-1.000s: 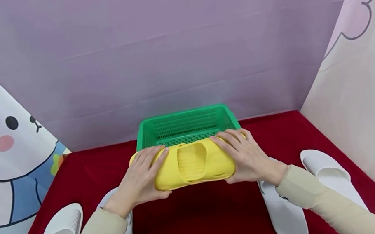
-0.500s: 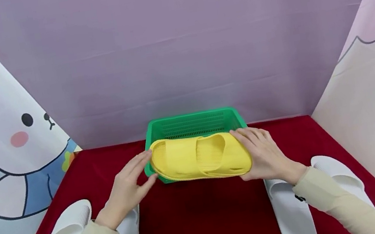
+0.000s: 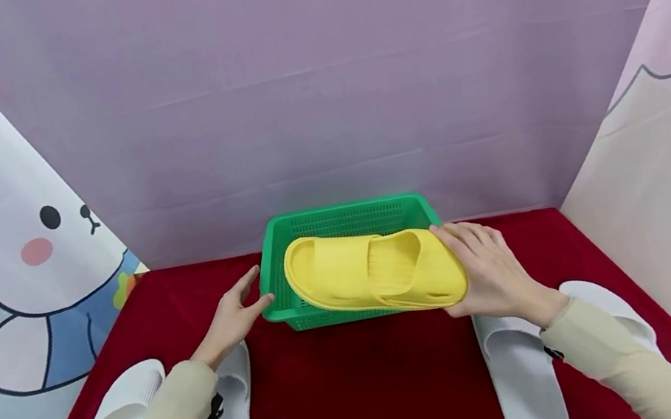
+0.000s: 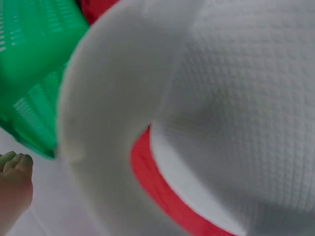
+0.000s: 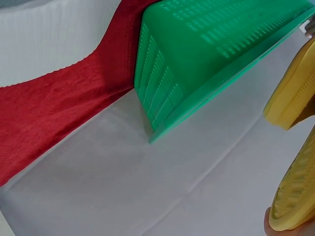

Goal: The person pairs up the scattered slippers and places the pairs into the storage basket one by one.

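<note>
Head view: your right hand (image 3: 494, 267) grips nested yellow slippers (image 3: 346, 271), best held level; your left hand (image 3: 233, 323) spreads beside the green basket (image 3: 347, 219).

Basket (image 3: 347, 219) on cloth (image 3: 367, 391) before backdrop (image 3: 315, 93)

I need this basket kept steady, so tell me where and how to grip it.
I'd pinch the green basket by its left rim, coming from the left: the rim juts beyond the sloping wall, giving an edge, and the left hand is already beside it. The yellow slippers in the right hand cover much of the near rim.
</note>
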Demonstrator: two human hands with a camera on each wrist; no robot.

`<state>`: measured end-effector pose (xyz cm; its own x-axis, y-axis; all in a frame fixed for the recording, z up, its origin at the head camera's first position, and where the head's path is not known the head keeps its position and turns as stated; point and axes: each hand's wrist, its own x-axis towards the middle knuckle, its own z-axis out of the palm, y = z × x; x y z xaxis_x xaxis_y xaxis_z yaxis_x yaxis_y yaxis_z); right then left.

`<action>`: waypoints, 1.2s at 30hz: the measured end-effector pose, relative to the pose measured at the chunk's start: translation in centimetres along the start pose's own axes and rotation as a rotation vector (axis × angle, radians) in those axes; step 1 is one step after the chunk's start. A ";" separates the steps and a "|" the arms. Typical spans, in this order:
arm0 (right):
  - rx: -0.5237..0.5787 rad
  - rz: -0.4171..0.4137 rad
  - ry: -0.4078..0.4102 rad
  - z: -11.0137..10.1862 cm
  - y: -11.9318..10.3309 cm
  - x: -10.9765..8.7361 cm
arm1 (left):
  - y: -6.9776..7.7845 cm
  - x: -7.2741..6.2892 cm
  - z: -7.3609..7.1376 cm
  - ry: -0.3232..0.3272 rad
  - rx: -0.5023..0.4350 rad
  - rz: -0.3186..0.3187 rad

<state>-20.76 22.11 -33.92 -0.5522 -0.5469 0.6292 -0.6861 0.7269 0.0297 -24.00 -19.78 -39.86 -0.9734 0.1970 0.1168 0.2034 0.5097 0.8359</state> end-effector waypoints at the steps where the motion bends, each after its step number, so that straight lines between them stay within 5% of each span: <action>1: -0.001 0.002 -0.003 0.0 0.0 0.0 | -0.4 0.3 0.0 -0.022 0.001 -0.012; 7: -0.009 0.010 -0.013 0.2 0.2 0.1 | -1.9 1.3 0.3 -0.117 -0.066 0.012; 14: -0.012 0.004 -0.042 0.0 0.8 0.9 | -2.1 1.8 0.6 -0.101 -0.129 0.032; 23: 0.048 0.073 -0.188 -0.3 2.8 4.7 | -2.2 1.5 0.5 -0.105 -0.151 0.007; 36: 0.217 0.124 -0.313 5.4 5.5 7.7 | -2.7 0.3 0.1 -0.089 -0.148 -0.024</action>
<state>-31.38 19.63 -33.12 -0.7317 -0.5850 0.3499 -0.6708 0.7092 -0.2171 -24.84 -21.03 -42.12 -0.9634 0.2627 0.0533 0.1558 0.3873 0.9087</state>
